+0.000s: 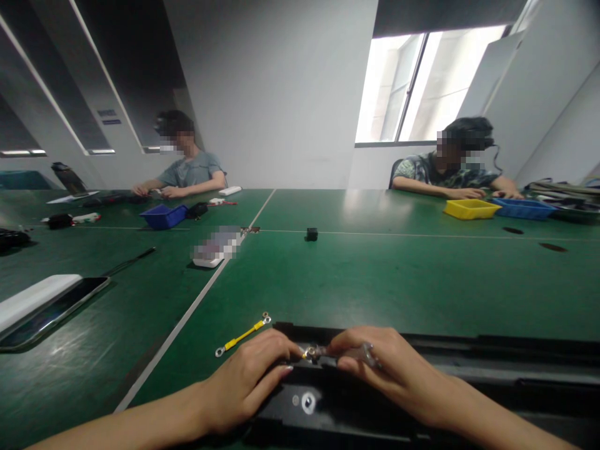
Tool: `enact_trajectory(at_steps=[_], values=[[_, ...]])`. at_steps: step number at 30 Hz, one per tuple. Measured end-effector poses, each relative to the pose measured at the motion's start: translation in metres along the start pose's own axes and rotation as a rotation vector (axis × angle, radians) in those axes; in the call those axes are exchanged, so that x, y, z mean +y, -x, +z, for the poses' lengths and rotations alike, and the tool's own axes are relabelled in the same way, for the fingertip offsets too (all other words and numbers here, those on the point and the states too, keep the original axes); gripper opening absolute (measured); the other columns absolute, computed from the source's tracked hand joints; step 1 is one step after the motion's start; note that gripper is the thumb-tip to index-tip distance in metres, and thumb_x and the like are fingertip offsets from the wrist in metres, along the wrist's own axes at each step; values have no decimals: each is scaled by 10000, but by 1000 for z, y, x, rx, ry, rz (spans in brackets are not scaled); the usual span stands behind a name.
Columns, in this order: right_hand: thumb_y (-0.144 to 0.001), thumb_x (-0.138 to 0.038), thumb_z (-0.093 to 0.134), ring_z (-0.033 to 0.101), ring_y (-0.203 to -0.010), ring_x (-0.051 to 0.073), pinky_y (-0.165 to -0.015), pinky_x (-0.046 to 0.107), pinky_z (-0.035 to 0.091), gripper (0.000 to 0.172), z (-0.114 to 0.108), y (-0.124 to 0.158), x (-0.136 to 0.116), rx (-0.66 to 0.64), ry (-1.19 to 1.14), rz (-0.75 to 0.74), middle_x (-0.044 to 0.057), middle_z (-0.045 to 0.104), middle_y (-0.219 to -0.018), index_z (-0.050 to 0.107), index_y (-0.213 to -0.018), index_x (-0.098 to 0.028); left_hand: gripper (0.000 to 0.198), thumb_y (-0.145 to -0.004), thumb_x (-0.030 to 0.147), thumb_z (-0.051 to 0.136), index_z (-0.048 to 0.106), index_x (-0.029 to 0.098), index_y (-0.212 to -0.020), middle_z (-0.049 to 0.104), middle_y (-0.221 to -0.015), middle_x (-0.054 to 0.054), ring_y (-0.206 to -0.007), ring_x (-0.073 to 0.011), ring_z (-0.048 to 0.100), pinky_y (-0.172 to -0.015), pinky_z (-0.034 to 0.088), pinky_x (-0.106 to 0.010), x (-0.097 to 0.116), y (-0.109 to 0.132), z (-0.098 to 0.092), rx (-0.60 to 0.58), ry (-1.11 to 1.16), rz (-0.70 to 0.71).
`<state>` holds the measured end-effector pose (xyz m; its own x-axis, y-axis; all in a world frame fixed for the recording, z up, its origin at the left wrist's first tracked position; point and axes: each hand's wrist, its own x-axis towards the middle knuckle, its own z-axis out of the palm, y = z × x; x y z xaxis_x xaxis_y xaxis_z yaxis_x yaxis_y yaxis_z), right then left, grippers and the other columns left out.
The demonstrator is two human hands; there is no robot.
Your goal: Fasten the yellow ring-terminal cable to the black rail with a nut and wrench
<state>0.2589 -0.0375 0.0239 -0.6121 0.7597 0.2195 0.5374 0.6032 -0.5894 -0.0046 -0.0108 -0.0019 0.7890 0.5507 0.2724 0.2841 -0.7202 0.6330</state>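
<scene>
A long black metal housing (337, 397) lies in front of me, with a bolt in a bare round spot on its inner face. My left hand (255, 375) reaches into it from the left, fingers pinched on a small ring terminal (308, 354) with a bit of yellow beside it. Opposite, my right hand (387, 362) is closed around a metal wrench (370, 355), whose jaw sticks out over the knuckles. The wrench's other end points toward the terminal, but fingers partly hide it. A yellow ground lead (242, 335) with ring ends rests on the table left of the housing.
On the green table (398, 275) are a small black block (312, 234), a white device (216, 247) and a phone (56, 312) at left. Farther off stand blue (164, 216) and yellow (471, 210) bins. Two people sit across the table.
</scene>
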Motion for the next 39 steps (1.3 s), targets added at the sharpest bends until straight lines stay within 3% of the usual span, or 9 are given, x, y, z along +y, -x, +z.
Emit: enact_trajectory(at_steps=[39], values=[[-979,-392,380,599,-727,138,-669,239,430,299,0,1,-1,-18,-10,38,41,662,-857,583,-1024,-177,227,-931,125,416,528,184,-1119,607,-1072,-70,-1012,-195,555,-922,440,-317,0,0,0,5,-22,3]])
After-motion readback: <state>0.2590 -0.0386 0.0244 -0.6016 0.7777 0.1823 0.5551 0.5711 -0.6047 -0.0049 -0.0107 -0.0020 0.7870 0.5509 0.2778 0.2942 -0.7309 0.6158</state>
